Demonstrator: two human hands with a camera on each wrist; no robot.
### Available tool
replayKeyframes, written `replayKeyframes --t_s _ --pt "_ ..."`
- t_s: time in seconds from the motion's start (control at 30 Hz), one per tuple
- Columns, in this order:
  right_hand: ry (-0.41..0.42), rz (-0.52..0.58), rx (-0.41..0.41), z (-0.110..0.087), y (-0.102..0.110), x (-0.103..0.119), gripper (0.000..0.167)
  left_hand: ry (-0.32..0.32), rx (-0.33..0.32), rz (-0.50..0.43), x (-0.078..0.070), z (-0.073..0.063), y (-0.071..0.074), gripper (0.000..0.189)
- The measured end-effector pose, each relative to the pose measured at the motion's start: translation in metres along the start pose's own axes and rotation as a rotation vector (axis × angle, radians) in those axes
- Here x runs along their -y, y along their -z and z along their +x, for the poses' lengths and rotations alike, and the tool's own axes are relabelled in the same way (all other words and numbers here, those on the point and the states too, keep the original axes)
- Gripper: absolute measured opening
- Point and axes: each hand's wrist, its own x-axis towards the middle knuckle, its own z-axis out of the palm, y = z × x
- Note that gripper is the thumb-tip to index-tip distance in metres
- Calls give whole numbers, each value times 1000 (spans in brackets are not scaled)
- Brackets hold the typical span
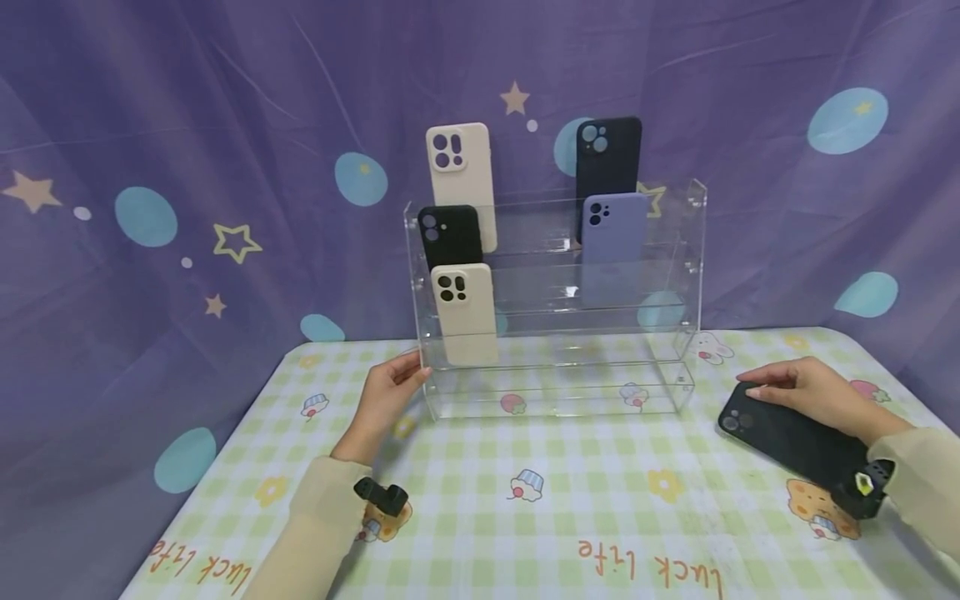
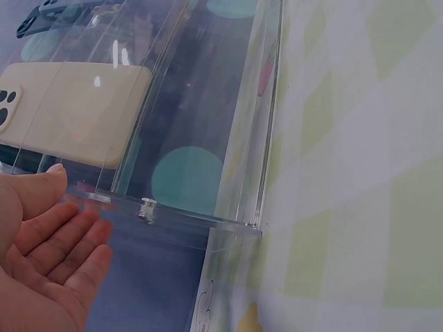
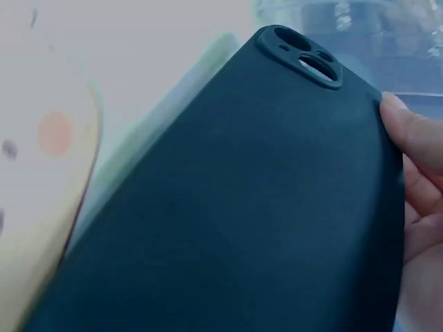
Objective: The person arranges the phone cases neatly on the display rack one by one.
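Observation:
On the table stands a clear acrylic display rack [image 1: 555, 375] with stepped tiers. My left hand [image 1: 392, 385] is at its lower left side, thumb at the front edge and fingers around the side panel; in the left wrist view this hand [image 2: 52, 249] is beside a cream phone case [image 2: 83, 111]. To the right of the rack, my right hand [image 1: 821, 396] pinches a black phone case [image 1: 795, 437] by its edge near the camera cutout. The right wrist view shows that black case [image 3: 235, 187] tilted, with the thumb on its edge.
The rack's left column holds a tall cream case [image 1: 468, 179], a dark case [image 1: 457, 237] and a lower cream case [image 1: 467, 312]. At its right are a black case [image 1: 611, 162] and a lavender case [image 1: 615, 242]. Behind hangs a purple curtain [image 1: 225, 100]; a checked cloth [image 1: 465, 508] covers the table.

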Motion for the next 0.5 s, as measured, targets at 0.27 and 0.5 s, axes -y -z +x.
replayKeyframes --t_s 0.27,0.5 --pt "11 21 -63 -2 14 26 32 -7 -14 2 11 4 -1 38" --pt "-33 12 -70 1 34 60 38 -2 -15 -3 9 3 -1 37"
